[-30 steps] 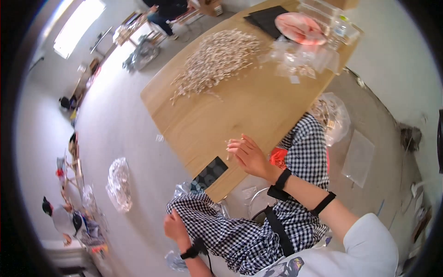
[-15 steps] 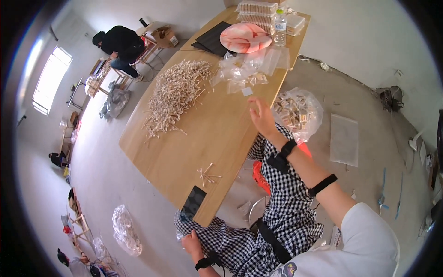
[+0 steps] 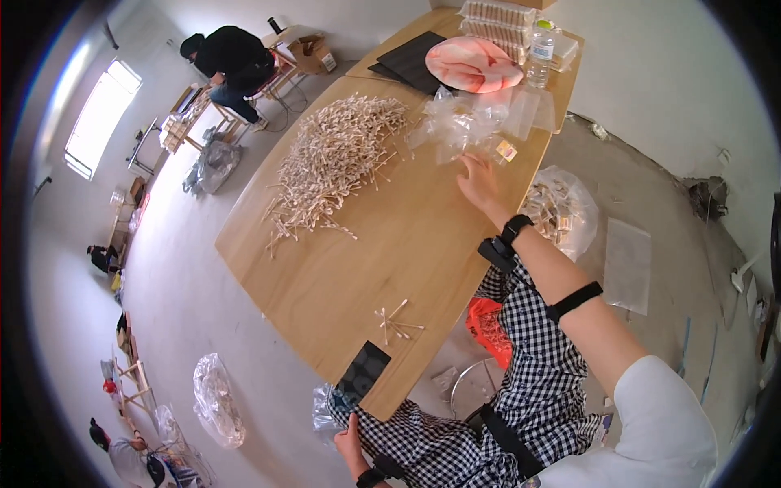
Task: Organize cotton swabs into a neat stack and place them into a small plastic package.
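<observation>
My right hand (image 3: 478,185) reaches over the table, its fingers extended toward a loose pile of clear plastic bags (image 3: 457,126). Whether the fingertips touch the plastic is unclear. Close beside them lies a small packet (image 3: 506,150) with a yellow and orange label. My left hand (image 3: 350,447) is low at the near table corner by my lap, fingers bent together. Against it is a crumpled clear bag (image 3: 324,409); what the fingers hold is hidden. A large heap of cotton swabs (image 3: 338,154) covers the table's far left, and several loose swabs (image 3: 396,321) lie nearer.
A dark phone-like slab (image 3: 364,372) rests at the table's (image 3: 358,268) near corner. Farther back are a pink-white round object (image 3: 473,63), a water bottle (image 3: 539,55) and stacked packs (image 3: 496,31). A bag of small packets (image 3: 561,207) stands on the floor. Another person (image 3: 232,65) sits beyond.
My right hand has moved forward and left to the plastic bags, over where a small white piece lay. My left hand stays low by the table corner. The whole view has shifted.
</observation>
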Tool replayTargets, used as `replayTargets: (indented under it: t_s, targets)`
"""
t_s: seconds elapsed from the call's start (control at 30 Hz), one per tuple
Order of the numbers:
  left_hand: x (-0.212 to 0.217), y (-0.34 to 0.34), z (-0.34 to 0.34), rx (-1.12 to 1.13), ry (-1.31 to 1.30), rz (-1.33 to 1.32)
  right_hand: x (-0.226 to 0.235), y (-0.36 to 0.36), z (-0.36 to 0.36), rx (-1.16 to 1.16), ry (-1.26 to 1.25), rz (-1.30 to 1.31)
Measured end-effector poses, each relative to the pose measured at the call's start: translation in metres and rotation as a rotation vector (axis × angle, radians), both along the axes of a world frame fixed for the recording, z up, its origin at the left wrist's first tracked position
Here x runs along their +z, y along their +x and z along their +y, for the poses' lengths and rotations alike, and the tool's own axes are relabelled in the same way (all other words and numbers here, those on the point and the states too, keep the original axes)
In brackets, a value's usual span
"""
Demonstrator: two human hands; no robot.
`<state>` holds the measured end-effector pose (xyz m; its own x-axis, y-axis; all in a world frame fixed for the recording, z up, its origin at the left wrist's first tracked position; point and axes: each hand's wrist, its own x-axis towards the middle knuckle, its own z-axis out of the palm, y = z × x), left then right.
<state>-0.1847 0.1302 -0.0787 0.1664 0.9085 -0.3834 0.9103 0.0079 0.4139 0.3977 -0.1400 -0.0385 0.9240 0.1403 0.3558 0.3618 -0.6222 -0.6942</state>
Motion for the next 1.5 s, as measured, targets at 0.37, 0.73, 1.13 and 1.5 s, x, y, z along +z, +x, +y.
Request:
replayTargets:
  t_s: [0.37,0.73,1.13,1.5]
  targets:
    - [0.125,0.035,-0.037,-0.317,0.233,-0.26,0.038,-0.029,0.016,-0.006,-0.128,-0.306]
    - [0.167,0.123,-0.105,-0.257,-0.217,-0.849,0.047,-0.174,0.059,0.671,0.276,-0.317]
    - [0.132,0.131,-0.126,0.053,-0.557,-0.991,0.058,-0.292,0.024,1.097,0.376,-0.435]
    - [0.143,0.126,-0.136,-0.281,-0.215,-0.601,0.054,-0.29,0.026,1.084,0.274,-0.535]
